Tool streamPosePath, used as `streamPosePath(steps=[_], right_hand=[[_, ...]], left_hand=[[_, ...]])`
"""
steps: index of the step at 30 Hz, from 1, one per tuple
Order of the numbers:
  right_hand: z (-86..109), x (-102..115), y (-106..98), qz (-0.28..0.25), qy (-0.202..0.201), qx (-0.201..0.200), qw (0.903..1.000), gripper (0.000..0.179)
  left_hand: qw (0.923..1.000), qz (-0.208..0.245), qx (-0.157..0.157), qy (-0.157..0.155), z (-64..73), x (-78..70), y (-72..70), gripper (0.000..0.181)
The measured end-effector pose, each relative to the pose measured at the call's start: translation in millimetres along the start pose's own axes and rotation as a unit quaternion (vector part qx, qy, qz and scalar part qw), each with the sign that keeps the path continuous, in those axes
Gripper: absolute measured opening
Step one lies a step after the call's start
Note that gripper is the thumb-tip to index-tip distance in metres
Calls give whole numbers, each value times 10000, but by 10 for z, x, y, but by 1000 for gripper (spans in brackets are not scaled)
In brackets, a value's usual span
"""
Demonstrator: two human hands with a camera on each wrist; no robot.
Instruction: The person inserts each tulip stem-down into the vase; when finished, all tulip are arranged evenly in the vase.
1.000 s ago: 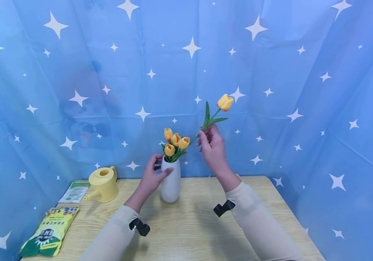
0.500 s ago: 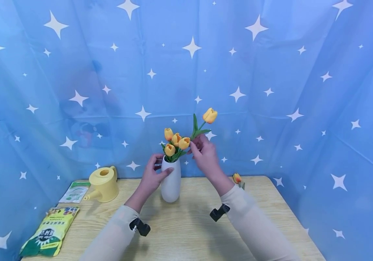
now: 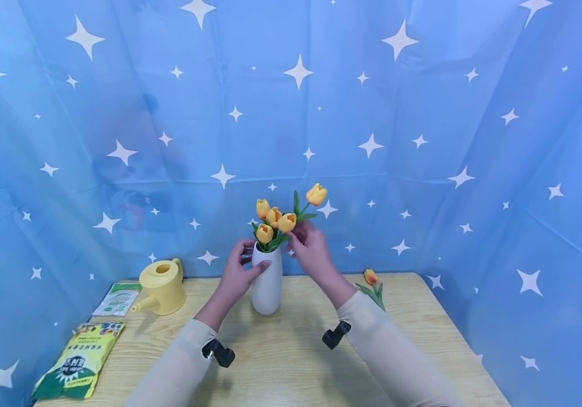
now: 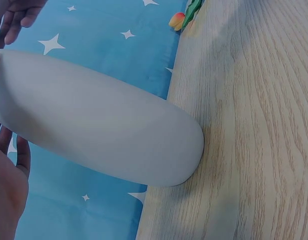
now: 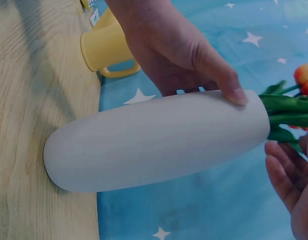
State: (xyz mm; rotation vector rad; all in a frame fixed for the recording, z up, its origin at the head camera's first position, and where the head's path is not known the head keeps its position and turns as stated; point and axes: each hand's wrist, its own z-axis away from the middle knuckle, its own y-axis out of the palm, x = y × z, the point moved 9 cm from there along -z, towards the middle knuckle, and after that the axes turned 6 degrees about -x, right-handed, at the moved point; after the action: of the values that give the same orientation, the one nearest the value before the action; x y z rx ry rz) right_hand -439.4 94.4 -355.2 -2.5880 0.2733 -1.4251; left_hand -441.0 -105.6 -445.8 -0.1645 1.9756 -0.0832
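A tall white vase (image 3: pixel 266 288) stands upright near the table's back edge, several yellow-orange tulips (image 3: pixel 273 217) in its mouth. My left hand (image 3: pixel 237 274) grips the vase high on its left side, the thumb lying across the front, as the right wrist view also shows. At the right of the mouth, my right hand (image 3: pixel 312 249) pinches one more tulip (image 3: pixel 316 194) by its stem. That bloom leans up and right, above the others. The lower stem is hidden behind my fingers and the bunch. In the right wrist view my right hand (image 5: pixel 299 185) is right beside the rim.
One tulip (image 3: pixel 370 277) lies at the table's back right, partly behind my right forearm. On the left are a yellow watering can (image 3: pixel 164 289), a white-and-green packet (image 3: pixel 117 299) and a yellow-green bag (image 3: pixel 79 362). A blue starred curtain (image 3: pixel 291 135) hangs behind the wooden table (image 3: pixel 281 362).
My right hand has moved left and down with its tulip, bringing it close to the vase mouth. The tulip lying on the table has come into view. My left hand stays on the vase.
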Motion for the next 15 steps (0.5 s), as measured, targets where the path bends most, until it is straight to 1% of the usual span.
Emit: streamPosePath(steps=[6,12,15], right_hand=[[12,-73,81,177,151,111,9997,26],[23,-141,143,373,298,209,9986,24],[25,-144,141,337,362,245,9985,22]], left_hand=[[10000,-29,2,14,7,-26,1,56],[10000,8,0,21,-3,-13,-3,57],[10000,13,4,27,0,-15,-1,57]])
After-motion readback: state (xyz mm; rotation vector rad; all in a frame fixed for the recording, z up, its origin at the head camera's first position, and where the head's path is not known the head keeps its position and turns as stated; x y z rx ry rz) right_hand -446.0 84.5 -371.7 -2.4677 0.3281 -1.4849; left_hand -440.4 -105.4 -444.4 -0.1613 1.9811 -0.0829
